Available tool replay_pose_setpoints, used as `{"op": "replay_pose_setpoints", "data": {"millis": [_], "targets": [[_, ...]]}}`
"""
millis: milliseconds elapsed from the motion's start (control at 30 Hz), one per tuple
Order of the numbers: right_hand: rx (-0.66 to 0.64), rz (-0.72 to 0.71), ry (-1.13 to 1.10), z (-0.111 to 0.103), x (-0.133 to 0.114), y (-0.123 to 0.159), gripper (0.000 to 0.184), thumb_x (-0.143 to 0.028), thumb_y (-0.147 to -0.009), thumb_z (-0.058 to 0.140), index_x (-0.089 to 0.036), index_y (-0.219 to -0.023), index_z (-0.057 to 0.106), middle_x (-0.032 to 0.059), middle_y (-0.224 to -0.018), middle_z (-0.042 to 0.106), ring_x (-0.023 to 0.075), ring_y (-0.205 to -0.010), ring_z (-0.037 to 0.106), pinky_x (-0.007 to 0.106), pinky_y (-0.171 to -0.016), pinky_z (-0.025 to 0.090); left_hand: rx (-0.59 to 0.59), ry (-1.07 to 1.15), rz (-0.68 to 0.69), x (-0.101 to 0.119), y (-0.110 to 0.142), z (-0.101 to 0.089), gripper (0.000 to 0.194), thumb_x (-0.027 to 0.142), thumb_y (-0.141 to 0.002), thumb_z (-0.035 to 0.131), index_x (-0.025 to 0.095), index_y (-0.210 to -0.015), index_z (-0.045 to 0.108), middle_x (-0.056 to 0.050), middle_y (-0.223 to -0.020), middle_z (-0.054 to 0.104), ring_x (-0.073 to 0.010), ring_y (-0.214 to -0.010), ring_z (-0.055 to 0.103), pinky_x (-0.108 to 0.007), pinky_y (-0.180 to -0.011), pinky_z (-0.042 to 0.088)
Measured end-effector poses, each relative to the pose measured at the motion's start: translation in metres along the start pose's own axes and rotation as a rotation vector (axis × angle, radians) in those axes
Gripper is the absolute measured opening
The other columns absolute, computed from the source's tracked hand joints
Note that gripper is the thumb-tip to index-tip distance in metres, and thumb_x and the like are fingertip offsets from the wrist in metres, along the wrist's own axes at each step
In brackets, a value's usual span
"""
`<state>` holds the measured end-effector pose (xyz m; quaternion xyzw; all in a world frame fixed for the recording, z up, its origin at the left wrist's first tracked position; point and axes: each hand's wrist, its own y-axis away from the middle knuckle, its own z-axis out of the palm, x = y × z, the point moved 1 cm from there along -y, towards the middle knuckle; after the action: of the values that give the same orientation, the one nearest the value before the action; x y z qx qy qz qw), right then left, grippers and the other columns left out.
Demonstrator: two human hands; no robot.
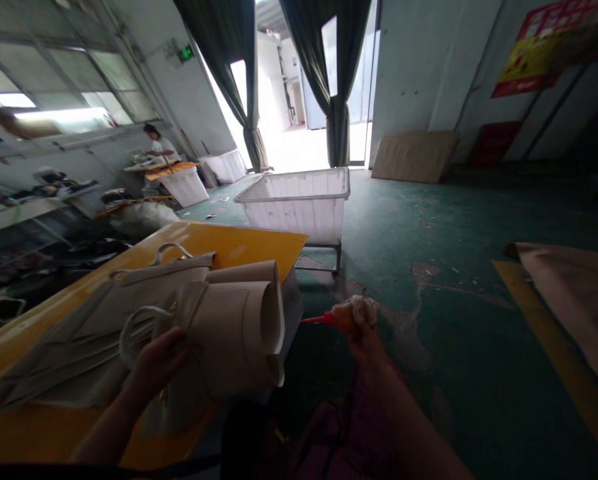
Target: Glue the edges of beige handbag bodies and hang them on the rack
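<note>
A beige handbag [229, 327] with pale loop handles lies on its side at the front of the yellow-topped table [239, 243], its end gaping to the right. My left hand [163, 360] is closed on it near the handle and a gold-coloured fitting. Behind and to the left, more beige bags [89, 320] lie flat in an overlapping pile. Off the table's right edge, my right hand [365, 339] is wrapped round an orange squeeze bottle [343, 317], whose thin red nozzle points left towards the bag. Something whitish, like a rag, covers the bottle's rear end.
Beyond the table stands a white plastic bin [293, 207] on a metal frame. At the right, brown sheet material [573, 280] lies over a yellow surface. A co-worker [159, 147] sits at the far left beside another white bin [186, 187]. Green floor [459, 227] extends right.
</note>
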<state>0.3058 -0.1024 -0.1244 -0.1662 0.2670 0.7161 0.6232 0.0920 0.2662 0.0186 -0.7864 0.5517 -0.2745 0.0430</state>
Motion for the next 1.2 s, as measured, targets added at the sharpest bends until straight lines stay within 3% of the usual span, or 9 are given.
{"op": "replay_pose_setpoints", "data": {"millis": [133, 367, 600, 800, 967, 1200], "targets": [[0.02, 0.06, 0.005, 0.013, 0.013, 0.0, 0.053, -0.022, -0.05, 0.093, -0.027, -0.097, 0.068, -0.0043, -0.093, 0.073, 0.0186, -0.081, 0.069, 0.03, -0.067, 0.059, -0.056, 0.146, -0.058, -0.004, 0.024, 0.024, 0.035, 0.054, -0.071, 0.067, 0.02, -0.068, 0.061, 0.003, -0.057, 0.057, -0.0136, -0.054, 0.052, -0.023, -0.053, 0.042], [-0.003, 0.112, 0.076, 0.021, 0.037, -0.012, 0.055, -0.023, -0.053, 0.092, -0.029, -0.103, 0.07, -0.0036, -0.1, 0.075, 0.0206, -0.089, 0.071, 0.033, -0.074, 0.061, -0.103, 0.255, -0.134, -0.018, 0.026, 0.05, 0.033, 0.051, -0.071, 0.069, 0.02, -0.07, 0.059, 0.004, -0.061, 0.056, -0.0127, -0.058, 0.052, -0.022, -0.056, 0.042], [-0.08, 0.089, 0.12, 0.042, 0.052, -0.038, 0.048, -0.025, -0.055, 0.091, -0.025, -0.098, 0.069, -0.0023, -0.096, 0.075, 0.0202, -0.085, 0.071, 0.034, -0.073, 0.061, -0.128, 0.307, -0.181, -0.029, 0.03, 0.062, 0.035, 0.052, -0.07, 0.072, 0.018, -0.078, 0.065, 0.001, -0.067, 0.063, -0.0158, -0.065, 0.059, -0.023, -0.06, 0.047], [-0.035, 0.095, 0.129, 0.058, 0.071, -0.061, 0.049, -0.024, -0.048, 0.09, -0.024, -0.092, 0.068, -0.0028, -0.09, 0.074, 0.0187, -0.08, 0.07, 0.03, -0.067, 0.06, -0.118, 0.318, -0.228, -0.034, 0.032, 0.066, 0.038, 0.053, -0.067, 0.075, 0.018, -0.078, 0.067, 0.0, -0.071, 0.067, -0.0181, -0.068, 0.063, -0.025, -0.064, 0.05], [-0.005, 0.114, 0.161, 0.049, 0.082, -0.07, 0.046, -0.024, -0.048, 0.089, -0.025, -0.087, 0.065, -0.0047, -0.083, 0.074, 0.0189, -0.074, 0.07, 0.03, -0.063, 0.059, -0.092, 0.328, -0.29, -0.028, 0.03, 0.062, 0.039, 0.053, -0.062, 0.077, 0.018, -0.078, 0.067, 0.0, -0.071, 0.068, -0.0188, -0.069, 0.064, -0.026, -0.065, 0.051], [-0.034, 0.159, 0.186, 0.022, 0.072, -0.056, 0.051, -0.02, -0.048, 0.091, -0.024, -0.094, 0.068, -0.0036, -0.09, 0.076, 0.0203, -0.081, 0.072, 0.033, -0.07, 0.061, -0.122, 0.347, -0.284, -0.024, 0.029, 0.062, 0.038, 0.054, -0.063, 0.077, 0.019, -0.073, 0.065, 0.001, -0.066, 0.063, -0.0167, -0.066, 0.059, -0.024, -0.062, 0.049]]}}
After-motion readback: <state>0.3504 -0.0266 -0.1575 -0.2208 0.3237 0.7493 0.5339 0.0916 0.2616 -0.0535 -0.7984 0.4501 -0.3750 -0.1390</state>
